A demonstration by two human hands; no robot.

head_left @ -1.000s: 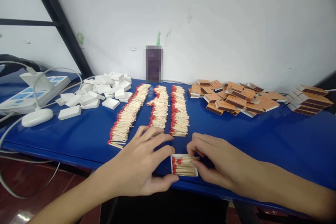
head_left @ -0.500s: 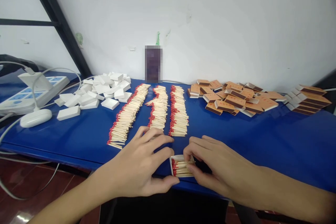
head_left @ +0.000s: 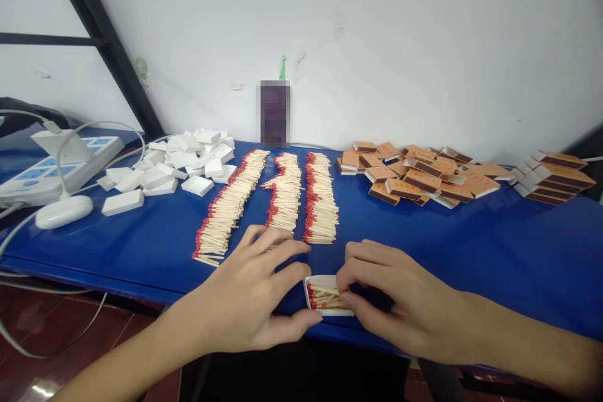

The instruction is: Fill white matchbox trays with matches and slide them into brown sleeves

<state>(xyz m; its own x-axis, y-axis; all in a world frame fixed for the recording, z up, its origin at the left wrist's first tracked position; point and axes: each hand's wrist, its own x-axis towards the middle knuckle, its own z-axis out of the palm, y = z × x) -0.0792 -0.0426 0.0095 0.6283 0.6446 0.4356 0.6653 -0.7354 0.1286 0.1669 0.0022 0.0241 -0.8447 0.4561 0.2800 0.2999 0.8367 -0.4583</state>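
**Match tray (head_left: 325,279) lies crosswise, its right end at the right hand (head_left: 393,289)**

The blue tabletop (head_left: 494,251) carries everything, with the match tray close to its near edge. Beyond the tray and to its right sprawls a heap of orange matchbox sleeves (head_left: 419,176); farther right of it stands a neat stack of boxes (head_left: 553,177). Beyond the tray to its left is a pile of white trays (head_left: 188,157). Three rows of matches (head_left: 285,195) run away from the tray on its far side, mostly toward the left.

The left hand (head_left: 257,292) is spread, forefinger at the tray's far left corner and thumb at its near side, bracketing the left end. The right hand reaches over the right end, thumb and forefinger drawn close together; I cannot tell whether they pinch a match.

The tray's long axis seems to run from hand to hand. Its loose matches (head_left: 325,296) lie roughly along that line, red heads toward the left hand, plain ends toward the right, whose fingertips are nearer those ends.
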